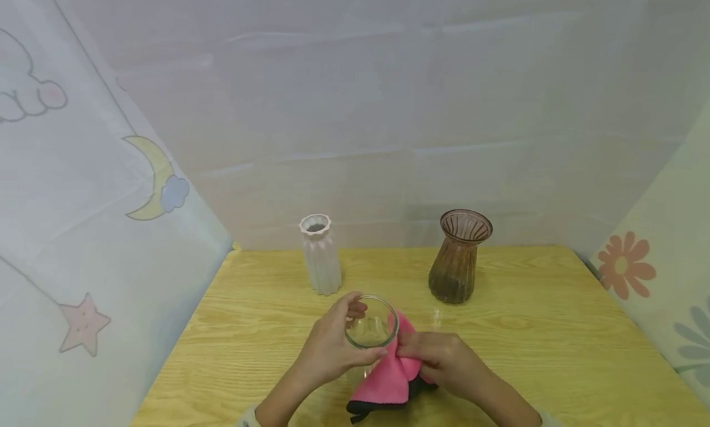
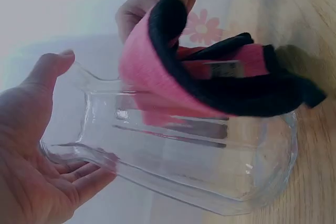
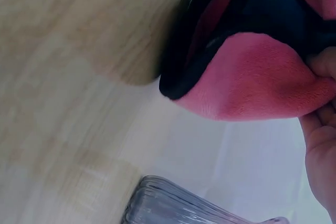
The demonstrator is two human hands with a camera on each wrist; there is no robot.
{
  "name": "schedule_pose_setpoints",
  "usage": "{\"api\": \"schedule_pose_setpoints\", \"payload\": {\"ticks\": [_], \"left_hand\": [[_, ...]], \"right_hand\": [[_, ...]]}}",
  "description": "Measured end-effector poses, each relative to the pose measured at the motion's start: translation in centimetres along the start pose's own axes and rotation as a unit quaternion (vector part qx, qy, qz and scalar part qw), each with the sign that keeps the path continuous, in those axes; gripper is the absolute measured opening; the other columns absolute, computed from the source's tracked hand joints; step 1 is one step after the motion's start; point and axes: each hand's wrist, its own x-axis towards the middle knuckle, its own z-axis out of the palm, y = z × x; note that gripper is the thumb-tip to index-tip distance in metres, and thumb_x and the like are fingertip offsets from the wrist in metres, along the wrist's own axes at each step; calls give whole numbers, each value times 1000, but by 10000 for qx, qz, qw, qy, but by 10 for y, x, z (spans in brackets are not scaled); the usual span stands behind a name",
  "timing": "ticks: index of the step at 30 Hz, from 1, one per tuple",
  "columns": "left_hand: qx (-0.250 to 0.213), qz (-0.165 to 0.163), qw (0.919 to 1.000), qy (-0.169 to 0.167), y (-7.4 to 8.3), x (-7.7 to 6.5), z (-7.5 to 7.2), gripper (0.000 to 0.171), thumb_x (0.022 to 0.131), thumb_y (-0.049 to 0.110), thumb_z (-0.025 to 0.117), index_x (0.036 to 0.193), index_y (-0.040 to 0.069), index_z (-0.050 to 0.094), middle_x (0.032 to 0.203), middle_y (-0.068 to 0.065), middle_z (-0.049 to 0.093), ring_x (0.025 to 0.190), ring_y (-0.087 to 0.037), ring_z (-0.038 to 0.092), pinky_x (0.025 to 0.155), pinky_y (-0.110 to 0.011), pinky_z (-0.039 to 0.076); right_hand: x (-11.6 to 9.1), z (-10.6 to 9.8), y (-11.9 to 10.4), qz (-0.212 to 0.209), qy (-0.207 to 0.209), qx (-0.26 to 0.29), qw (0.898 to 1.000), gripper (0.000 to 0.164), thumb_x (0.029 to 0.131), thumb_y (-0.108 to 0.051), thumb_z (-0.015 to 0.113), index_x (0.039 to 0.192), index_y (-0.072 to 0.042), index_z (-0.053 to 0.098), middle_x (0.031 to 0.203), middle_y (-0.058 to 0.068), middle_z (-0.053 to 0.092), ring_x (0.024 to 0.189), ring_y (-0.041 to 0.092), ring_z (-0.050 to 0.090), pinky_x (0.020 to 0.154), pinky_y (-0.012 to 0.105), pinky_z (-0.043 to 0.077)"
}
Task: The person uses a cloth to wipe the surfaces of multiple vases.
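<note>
My left hand (image 1: 328, 348) holds a clear glass vase (image 2: 199, 156) round its neck, the thumb on one side of the rim and the fingers on the other. The vase stands in front of me, its round mouth facing up in the head view. A pink cloth (image 1: 385, 381) with black edging lies against the vase's right side. My right hand (image 1: 452, 362) pinches this cloth in a bunch. In the left wrist view the cloth (image 2: 157, 72) covers part of the glass wall, and a small white label shows on it.
On the wooden table (image 1: 244, 328), a white ribbed vase (image 1: 323, 264) stands at the back, left of centre. A brown ribbed glass vase (image 1: 453, 270) with a flared mouth is at the back right. Pale printed sheets (image 1: 377, 119) hang behind and at both sides.
</note>
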Motion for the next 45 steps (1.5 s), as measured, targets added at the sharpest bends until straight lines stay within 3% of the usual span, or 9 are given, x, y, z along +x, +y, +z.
{"api": "schedule_pose_setpoints", "payload": {"ticks": [10, 18, 22, 24, 28, 30, 32, 38, 45], "left_hand": [[-349, 508, 9951, -770, -10, 10, -14, 96, 76, 41, 89, 152, 14, 37, 131, 6, 57, 121, -13, 57, 104, -38, 49], [-512, 802, 9877, -1238, -16, 18, -22, 95, 79, 32, 89, 154, 15, 34, 138, 5, 55, 126, -14, 55, 109, -38, 44], [-676, 668, 9895, -1090, -13, 15, -20, 102, 77, 29, 90, 158, 19, 29, 151, 5, 45, 138, -15, 46, 117, -44, 35], [-693, 552, 9925, -839, -9, 10, -18, 105, 75, 32, 91, 159, 20, 28, 156, 4, 40, 143, -17, 41, 118, -46, 32], [-446, 252, 9984, -251, 1, 0, -11, 108, 73, 46, 90, 158, 18, 30, 158, 0, 39, 143, -24, 42, 113, -52, 38], [-228, 71, 9997, -40, 5, -4, -7, 109, 72, 54, 88, 158, 18, 31, 155, -2, 43, 140, -27, 46, 108, -54, 43], [-111, -89, 9999, 75, 8, -6, -3, 110, 71, 58, 87, 157, 16, 32, 152, -4, 46, 135, -29, 50, 104, -53, 47], [26, -244, 9996, 163, 12, -6, 3, 103, 74, 59, 84, 152, 11, 37, 144, -5, 50, 125, -24, 58, 98, -48, 52], [25, -6, 10000, 4, 7, -3, 0, 96, 76, 50, 86, 150, 13, 39, 141, 1, 53, 123, -20, 59, 100, -42, 51]], "right_hand": [[-8, 5, 2, 25, -994, -161, 9949, 37, 76, 3, 83, 100, -24, 77, 100, -12, 74, 95, 0, 69, 80, 15, 54], [-11, 2, 3, 13, -1429, -197, 9895, 38, 74, 2, 84, 103, -21, 78, 102, -13, 75, 97, 1, 69, 83, 16, 54], [-8, -8, 1, 41, -1116, -238, 9935, 42, 73, 5, 82, 107, -20, 78, 104, -9, 75, 97, 6, 71, 84, 18, 55], [-4, -14, -2, 50, -762, -206, 9969, 36, 82, 4, 77, 109, -19, 77, 106, -4, 76, 98, 11, 72, 86, 20, 55], [6, -23, -4, -304, 124, -335, 9989, 21, 101, -12, 60, 113, -14, 77, 112, 6, 76, 102, 19, 73, 94, 24, 54], [11, -24, -4, -535, 487, -421, 9965, 26, 105, -19, 54, 113, -11, 77, 114, 9, 75, 104, 20, 73, 97, 25, 52], [15, -23, -2, -740, 744, -418, 9936, 24, 105, -19, 57, 113, -8, 77, 114, 11, 75, 105, 22, 72, 99, 25, 50], [20, -13, 0, -842, 799, -290, 9928, 21, 103, -17, 60, 112, -9, 77, 113, 11, 75, 102, 23, 73, 96, 26, 53], [16, -5, 0, -447, 331, -191, 9983, 19, 103, -14, 59, 110, -16, 77, 111, 3, 76, 101, 20, 73, 92, 24, 54]]}}
